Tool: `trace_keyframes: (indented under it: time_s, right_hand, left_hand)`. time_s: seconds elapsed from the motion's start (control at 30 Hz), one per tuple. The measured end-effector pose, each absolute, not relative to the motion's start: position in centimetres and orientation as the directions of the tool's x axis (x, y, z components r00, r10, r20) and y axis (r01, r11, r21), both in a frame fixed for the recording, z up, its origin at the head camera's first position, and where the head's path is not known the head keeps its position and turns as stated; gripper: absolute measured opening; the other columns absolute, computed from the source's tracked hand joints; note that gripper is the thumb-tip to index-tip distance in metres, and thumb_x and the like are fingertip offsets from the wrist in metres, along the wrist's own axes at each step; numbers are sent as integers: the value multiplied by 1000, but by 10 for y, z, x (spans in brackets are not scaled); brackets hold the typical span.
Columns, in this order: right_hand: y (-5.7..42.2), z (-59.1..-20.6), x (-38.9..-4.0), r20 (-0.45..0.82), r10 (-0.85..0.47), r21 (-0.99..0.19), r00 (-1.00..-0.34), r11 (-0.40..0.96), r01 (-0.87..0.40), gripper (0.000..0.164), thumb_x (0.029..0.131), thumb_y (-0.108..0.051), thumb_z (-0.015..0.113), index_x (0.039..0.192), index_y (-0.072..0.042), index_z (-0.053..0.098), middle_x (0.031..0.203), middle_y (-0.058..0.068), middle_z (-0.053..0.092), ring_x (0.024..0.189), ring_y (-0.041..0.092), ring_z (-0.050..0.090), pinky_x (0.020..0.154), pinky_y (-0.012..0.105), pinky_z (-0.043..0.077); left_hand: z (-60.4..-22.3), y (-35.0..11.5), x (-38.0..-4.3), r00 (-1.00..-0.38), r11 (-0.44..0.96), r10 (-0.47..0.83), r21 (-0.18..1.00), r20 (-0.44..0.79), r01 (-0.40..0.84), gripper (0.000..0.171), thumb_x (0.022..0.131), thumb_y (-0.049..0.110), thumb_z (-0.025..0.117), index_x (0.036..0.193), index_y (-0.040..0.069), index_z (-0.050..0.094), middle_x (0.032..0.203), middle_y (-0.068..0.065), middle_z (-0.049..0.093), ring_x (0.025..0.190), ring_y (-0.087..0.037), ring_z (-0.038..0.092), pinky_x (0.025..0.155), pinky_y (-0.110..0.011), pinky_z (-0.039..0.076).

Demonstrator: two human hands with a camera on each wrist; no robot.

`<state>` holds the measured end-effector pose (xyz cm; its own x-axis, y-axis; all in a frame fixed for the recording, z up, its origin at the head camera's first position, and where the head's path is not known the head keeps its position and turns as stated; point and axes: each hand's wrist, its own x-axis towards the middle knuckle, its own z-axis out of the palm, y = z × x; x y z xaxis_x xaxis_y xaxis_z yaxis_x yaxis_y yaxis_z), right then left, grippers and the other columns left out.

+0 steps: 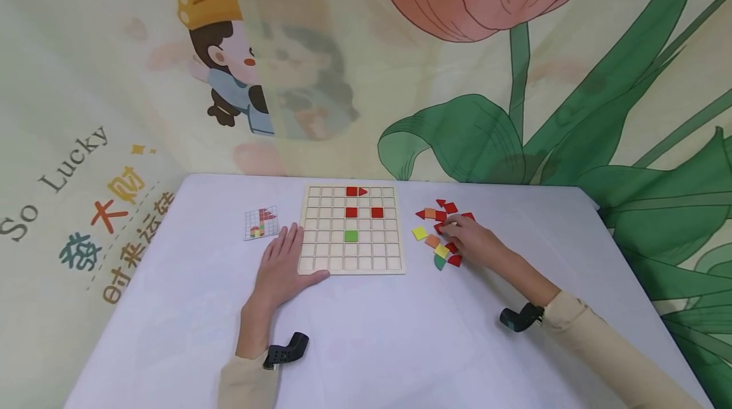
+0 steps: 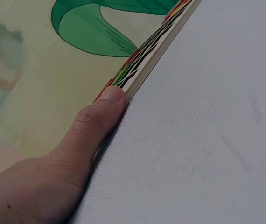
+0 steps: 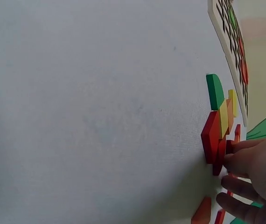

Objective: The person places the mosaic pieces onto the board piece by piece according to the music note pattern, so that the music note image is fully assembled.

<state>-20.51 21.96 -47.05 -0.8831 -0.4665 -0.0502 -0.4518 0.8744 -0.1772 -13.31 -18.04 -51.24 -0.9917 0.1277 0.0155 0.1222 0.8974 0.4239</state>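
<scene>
A square wooden grid board (image 1: 337,263) lies on the table with red square tiles (image 1: 351,212), a red triangle tile (image 1: 363,192) and a green square tile (image 1: 351,236) in its cells. My left hand (image 1: 280,272) rests flat at the board's lower left corner, fingers along the left side. Its thumb (image 2: 109,95) touches the front edge. To the right, my right hand (image 1: 471,242) is among loose coloured tiles, its thumb and forefinger pinching a small red tile (image 3: 229,145). The fingers partly hide that tile's shape.
A small pattern card (image 1: 261,223) with a printed grid lies left of the board. Around the right hand lie loose yellow (image 1: 420,233), orange (image 1: 432,241), green (image 1: 439,261) and several red tiles (image 1: 450,207). A printed cloth (image 1: 457,79) hangs behind the white table (image 1: 366,345).
</scene>
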Motion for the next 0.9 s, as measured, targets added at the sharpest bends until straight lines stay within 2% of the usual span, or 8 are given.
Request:
trace_keyframes:
  time_s: [0.27,0.4,0.67,0.8,0.9]
  right_hand:
    - [218,-471,-214,-39,-499,-164,-866,858,-487,26,80,-12,79,103,-10,68,116,10,67,108,26,63,85,37,59]
    - [217,-470,-214,-72,-518,-145,-852,851,-505,25,82,-14,77,104,-11,67,121,10,67,109,26,63,85,36,59]
    - [215,-464,-212,-89,-603,29,-793,794,-607,30,80,-16,79,105,-11,62,110,7,68,99,22,63,79,31,60]
    - [217,-464,-214,-89,-613,25,-785,787,-617,28,80,-17,79,103,-13,63,103,4,68,94,18,61,78,28,59]
    - [219,-466,-214,-63,-630,19,-774,774,-632,29,80,-17,79,105,-14,65,105,4,68,97,18,62,79,29,60]
  left_hand:
    - [-512,-180,-134,-992,900,125,419,23,124,110,76,67,65,155,7,17,164,-14,15,152,-33,9,122,-53,14]
    - [-512,-181,-132,-992,904,125,409,20,122,110,77,67,65,155,6,17,163,-14,15,152,-34,9,122,-53,14]
    - [-511,-180,-131,-993,905,116,410,18,114,110,76,66,66,155,6,18,164,-14,15,152,-34,9,122,-52,14]
    - [-511,-180,-131,-993,906,119,408,21,117,110,76,66,65,155,6,18,163,-14,16,152,-34,10,122,-53,15]
    - [-511,-179,-131,-992,907,120,405,23,119,110,76,67,65,155,6,18,163,-14,16,152,-34,10,122,-53,15]
